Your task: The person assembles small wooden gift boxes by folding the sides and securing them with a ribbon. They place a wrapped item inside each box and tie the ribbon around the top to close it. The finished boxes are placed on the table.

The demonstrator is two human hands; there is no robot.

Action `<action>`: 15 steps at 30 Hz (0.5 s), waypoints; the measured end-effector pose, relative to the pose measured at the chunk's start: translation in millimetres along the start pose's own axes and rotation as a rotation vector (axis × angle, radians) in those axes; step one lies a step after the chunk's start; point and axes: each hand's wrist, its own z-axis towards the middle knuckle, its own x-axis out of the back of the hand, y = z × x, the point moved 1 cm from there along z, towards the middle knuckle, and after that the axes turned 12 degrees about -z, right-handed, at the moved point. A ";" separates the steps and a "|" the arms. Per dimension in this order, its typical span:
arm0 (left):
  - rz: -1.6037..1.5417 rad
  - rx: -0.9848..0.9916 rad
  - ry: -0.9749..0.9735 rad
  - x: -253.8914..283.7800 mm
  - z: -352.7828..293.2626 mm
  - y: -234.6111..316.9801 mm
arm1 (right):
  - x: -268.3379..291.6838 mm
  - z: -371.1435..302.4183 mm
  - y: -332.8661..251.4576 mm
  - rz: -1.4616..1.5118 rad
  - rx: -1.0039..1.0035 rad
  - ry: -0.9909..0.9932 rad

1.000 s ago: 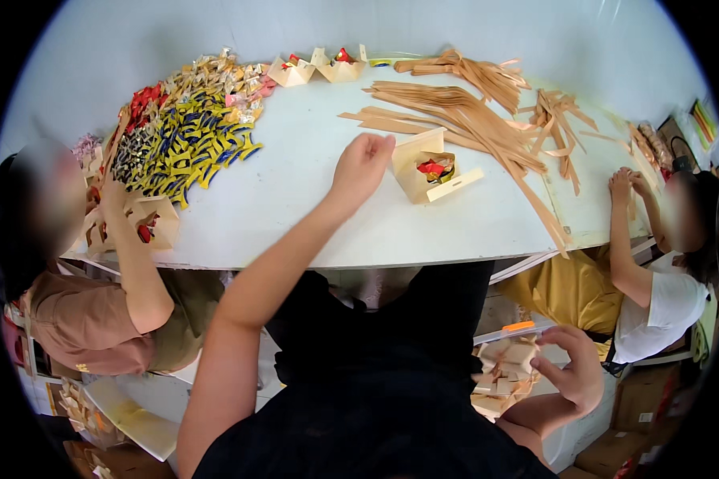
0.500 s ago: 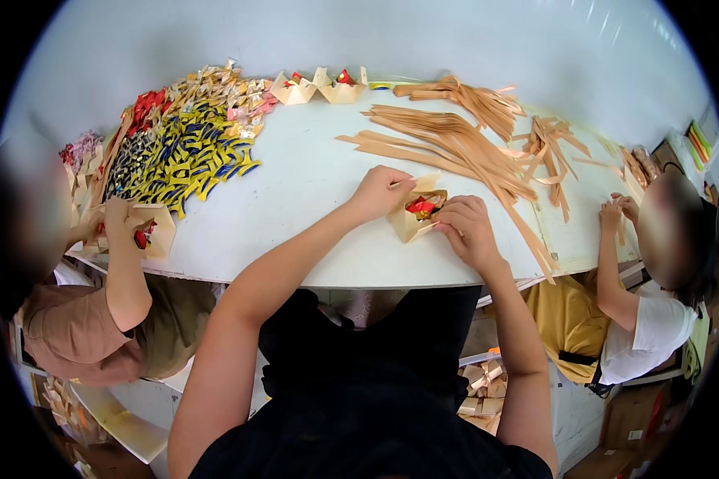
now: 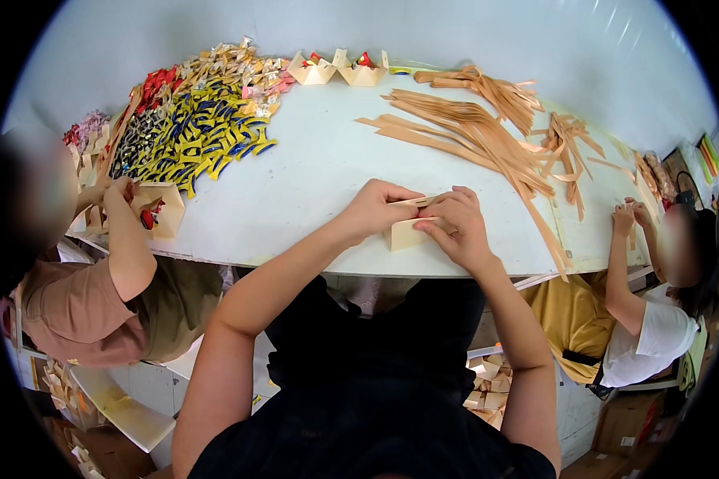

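Near the table's front edge, a small cream paper box [image 3: 408, 235] stands between my two hands. From the left, my left hand [image 3: 379, 209] pinches its upper flap edge. My right hand [image 3: 458, 226] grips the box from the right, its thumb bent across the front and its fingers over the top. Only a trace of red shows inside; my fingers and the flaps hide most of the contents. Beyond my hands lie long tan ribbons [image 3: 463, 132], flat and bunched.
A heap of wrapped sweets [image 3: 208, 132], yellow-blue, red and gold, spreads at the left. Two open cream boxes [image 3: 363, 75] with red pieces stand at the back. A co-worker on the left handles a box [image 3: 168, 211]; another person [image 3: 655, 311] sits on the right.
The box's flaps have been drawn together over the red contents. My right hand has shifted up and inward to the box top, close to my left hand.
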 end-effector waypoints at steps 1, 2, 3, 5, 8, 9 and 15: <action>0.037 0.000 0.004 0.7 0.3 0.3 | 0.0 3.0 1.6 0.000 0.016 -0.016; 0.026 0.002 0.002 1.7 1.8 -0.6 | 0.5 5.2 1.8 -0.003 0.032 -0.035; 0.015 0.004 0.001 3.5 4.1 -1.8 | 2.5 8.1 -1.5 -0.035 0.031 0.009; -0.010 0.011 0.004 4.4 6.7 -6.5 | 8.3 16.0 -9.7 -0.103 0.032 0.101; -0.082 0.044 0.035 1.3 2.4 -12.6 | -18.5 2.4 4.6 0.400 -0.227 0.010; -0.128 0.066 0.060 -0.9 -2.0 -11.7 | -20.7 -0.1 5.9 0.371 -0.256 0.004; 0.072 -0.195 0.148 -1.8 -47.2 -14.7 | -24.4 12.5 -10.9 0.324 -0.274 -0.049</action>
